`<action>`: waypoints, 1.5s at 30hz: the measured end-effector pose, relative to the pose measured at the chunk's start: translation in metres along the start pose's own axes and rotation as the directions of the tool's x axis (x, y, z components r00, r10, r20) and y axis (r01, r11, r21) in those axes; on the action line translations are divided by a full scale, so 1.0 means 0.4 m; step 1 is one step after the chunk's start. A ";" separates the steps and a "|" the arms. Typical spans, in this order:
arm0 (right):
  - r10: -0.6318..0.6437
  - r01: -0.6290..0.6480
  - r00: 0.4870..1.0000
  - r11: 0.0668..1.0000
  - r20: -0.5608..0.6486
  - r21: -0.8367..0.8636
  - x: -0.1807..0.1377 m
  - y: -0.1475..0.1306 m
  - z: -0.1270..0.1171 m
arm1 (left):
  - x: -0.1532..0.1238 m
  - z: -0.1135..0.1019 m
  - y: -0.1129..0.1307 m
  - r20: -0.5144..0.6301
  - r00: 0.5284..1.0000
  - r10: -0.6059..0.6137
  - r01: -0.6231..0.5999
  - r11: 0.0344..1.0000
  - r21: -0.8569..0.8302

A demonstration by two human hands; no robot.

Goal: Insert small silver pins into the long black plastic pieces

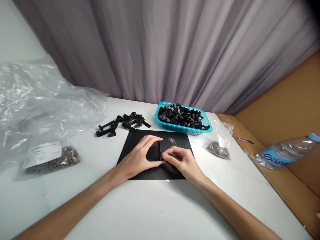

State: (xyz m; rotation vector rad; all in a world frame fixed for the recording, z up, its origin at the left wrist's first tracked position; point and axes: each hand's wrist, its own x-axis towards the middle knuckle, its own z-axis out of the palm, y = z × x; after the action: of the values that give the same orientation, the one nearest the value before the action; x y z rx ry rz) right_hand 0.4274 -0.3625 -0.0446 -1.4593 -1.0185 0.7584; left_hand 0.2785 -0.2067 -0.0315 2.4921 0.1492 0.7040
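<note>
Between the thumb and fingers of my left hand (140, 155) is a slim black plastic part (159, 150), gripped at its two ends and held over the black mat (142, 172). My right hand (181, 160) is pinched at the near end of that part. Whatever its fingertips hold is too small to make out. A little pile of tiny metal pieces (171, 140) lies on the mat just beyond my right hand.
Loose black plastic parts (130, 125) lie at the back left. A blue basket (200, 133) of black parts stands behind the mat. Plastic bags of small metal pieces (72, 156) (217, 149) lie either side. A water bottle (275, 156) lies tilted at right.
</note>
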 end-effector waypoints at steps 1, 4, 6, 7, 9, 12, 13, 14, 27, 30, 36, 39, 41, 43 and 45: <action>-0.001 0.001 1.000 1.000 0.004 0.009 -0.001 -0.004 0.001 | -0.001 0.000 0.001 -0.004 1.000 0.010 -0.010 1.000 0.004; -0.007 0.007 1.000 1.000 0.018 0.009 -0.004 -0.013 0.001 | -0.001 -0.001 0.002 -0.021 0.999 0.038 -0.038 0.999 0.026; -0.016 0.016 1.000 1.000 0.016 -0.020 -0.006 -0.017 0.001 | 0.001 -0.001 0.002 -0.038 0.998 0.053 -0.052 0.998 0.039; -0.022 0.022 1.000 0.999 0.012 -0.036 -0.008 -0.018 0.001 | 0.001 -0.001 0.002 -0.046 0.997 0.060 -0.058 0.997 0.047; -0.034 0.034 0.999 0.997 0.008 -0.065 -0.011 -0.020 0.003 | 0.002 -0.001 -0.001 -0.058 0.995 0.081 -0.077 0.994 0.075; -0.049 0.049 0.999 0.995 0.013 -0.085 -0.013 -0.020 0.004 | 0.001 0.000 -0.004 -0.078 0.989 0.125 -0.112 0.983 0.146; -0.053 0.055 0.998 0.995 0.017 -0.088 -0.013 -0.020 0.003 | 0.000 0.001 -0.005 -0.086 0.987 0.135 -0.119 0.979 0.166; -0.058 0.060 0.998 0.994 0.024 -0.090 -0.011 -0.021 0.001 | 0.000 0.001 -0.006 -0.094 0.986 0.141 -0.122 0.976 0.182; -0.181 0.214 0.967 0.959 0.179 -0.186 -0.007 -0.024 -0.024 | -0.004 0.000 -0.012 -0.094 0.982 0.162 -0.139 0.967 0.214; -0.187 0.228 0.961 0.952 0.203 -0.203 -0.008 -0.028 -0.031 | -0.002 0.000 -0.009 -0.084 0.981 0.174 -0.151 0.962 0.229; -0.190 0.248 0.955 0.932 0.226 -0.265 -0.003 -0.025 -0.036 | -0.001 0.007 -0.011 -0.054 0.972 0.228 -0.212 0.955 0.208; -0.164 0.227 0.963 0.923 0.216 -0.310 -0.004 -0.021 -0.032 | -0.005 0.012 -0.015 -0.055 0.961 0.270 -0.254 0.946 0.202; -0.131 0.189 0.973 0.928 0.192 -0.321 -0.006 -0.021 -0.030 | -0.007 0.013 -0.014 -0.062 0.958 0.278 -0.260 0.943 0.208; -0.098 0.147 0.981 0.937 0.164 -0.317 -0.009 -0.022 -0.029 | -0.008 0.013 -0.012 -0.068 0.958 0.280 -0.259 0.940 0.222; -0.080 0.124 0.986 0.941 0.149 -0.315 -0.011 -0.024 -0.028 | -0.007 0.011 -0.009 -0.068 0.957 0.281 -0.259 0.938 0.231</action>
State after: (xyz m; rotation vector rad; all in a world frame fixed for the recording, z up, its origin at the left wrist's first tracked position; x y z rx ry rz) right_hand 0.4340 -0.3717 -0.0340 -1.6349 -1.3622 0.6404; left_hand 0.2785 -0.2066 -0.0379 2.7210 -0.0873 0.9733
